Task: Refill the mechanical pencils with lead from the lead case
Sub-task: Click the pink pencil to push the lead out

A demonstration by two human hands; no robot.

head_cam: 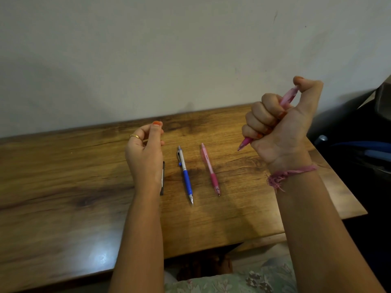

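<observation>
My right hand is raised above the table's right side, fist closed around a pink mechanical pencil, thumb on its top end, tip pointing down-left. My left hand hovers over the table with thumb and forefinger pinched together; I cannot tell whether something thin is between them. Under its wrist lies a dark lead case, mostly hidden. A blue and silver mechanical pencil and a second pink mechanical pencil lie side by side on the wooden table, tips toward me.
A pale wall stands right behind the table's far edge. Dark objects, among them something blue, sit off the table's right end. My lap in patterned cloth shows below the near edge.
</observation>
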